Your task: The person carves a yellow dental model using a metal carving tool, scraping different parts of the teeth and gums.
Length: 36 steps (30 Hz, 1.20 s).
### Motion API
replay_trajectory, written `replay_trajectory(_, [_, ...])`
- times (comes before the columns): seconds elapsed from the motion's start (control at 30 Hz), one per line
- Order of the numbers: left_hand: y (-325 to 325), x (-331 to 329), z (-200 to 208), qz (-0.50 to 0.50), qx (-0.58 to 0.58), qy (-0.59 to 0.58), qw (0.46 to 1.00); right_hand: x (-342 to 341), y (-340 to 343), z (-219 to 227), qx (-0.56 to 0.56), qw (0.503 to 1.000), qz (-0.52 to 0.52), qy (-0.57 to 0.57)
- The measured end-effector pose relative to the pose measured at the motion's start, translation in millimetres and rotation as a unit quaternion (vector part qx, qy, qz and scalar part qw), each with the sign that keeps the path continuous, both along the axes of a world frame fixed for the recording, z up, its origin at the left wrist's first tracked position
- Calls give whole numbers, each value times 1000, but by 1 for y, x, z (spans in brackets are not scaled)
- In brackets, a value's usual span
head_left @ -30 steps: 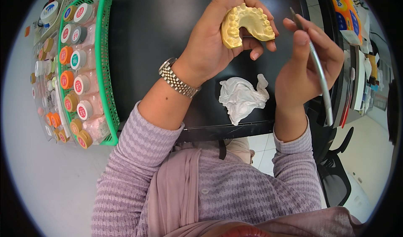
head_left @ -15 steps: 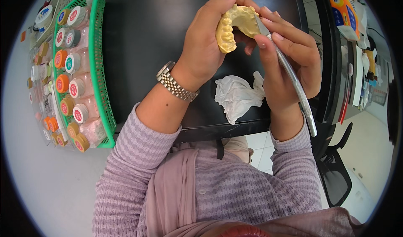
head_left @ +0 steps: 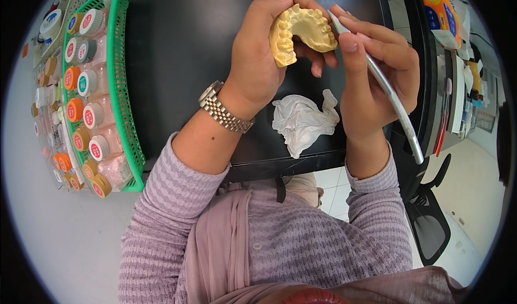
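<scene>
My left hand (head_left: pixel 257 51) grips a yellow dental cast (head_left: pixel 283 41), a horseshoe arch with teeth along its rim, raised above the black table. The thumb lies along the cast's outer side and the fingertips come out beneath it. My right hand (head_left: pixel 379 70) holds a slim metal carving knife (head_left: pixel 391 95) like a pen, its knurled handle slanting down to the right. The blade's tip stands close to the arch's right end; whether it touches the cast I cannot tell. Below the hands lies a crumpled white tissue (head_left: pixel 304 122) on the table.
A green basket (head_left: pixel 121 88) of small bottles with coloured caps stands along the left side of the black table (head_left: pixel 177 40). More bottles sit beyond it. On the right are a tissue pack (head_left: pixel 437 8), a red-handled brush (head_left: pixel 445 121) and a black chair (head_left: pixel 429 223).
The cast has turned in my left hand, so more of its right-hand teeth show. My right hand has moved slightly right, and the knife has shifted away from the inside of the arch.
</scene>
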<state>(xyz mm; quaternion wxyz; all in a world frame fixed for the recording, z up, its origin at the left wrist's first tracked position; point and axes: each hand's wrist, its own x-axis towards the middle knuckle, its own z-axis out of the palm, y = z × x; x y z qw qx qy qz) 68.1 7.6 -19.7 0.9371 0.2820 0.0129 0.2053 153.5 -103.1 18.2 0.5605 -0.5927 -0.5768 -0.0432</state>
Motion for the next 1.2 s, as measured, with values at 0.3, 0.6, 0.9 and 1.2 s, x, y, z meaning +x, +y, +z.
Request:
replay_trajectory(0.3, [1, -1, -1, 78, 93, 15, 992, -1, 2, -5, -11, 993, -11, -114])
replay_trajectory(0.6, [-2, 0, 5, 123, 132, 9, 984, -3, 2, 1, -41, 991, -22, -124])
replay_trajectory(0.9, [1, -1, 2, 137, 176, 1, 975, -5, 4, 3, -44, 991, -30, -126])
replay_trajectory(1.2, [1, -1, 1, 191, 223, 91, 952, -7, 7, -2, 2, 997, -45, -67])
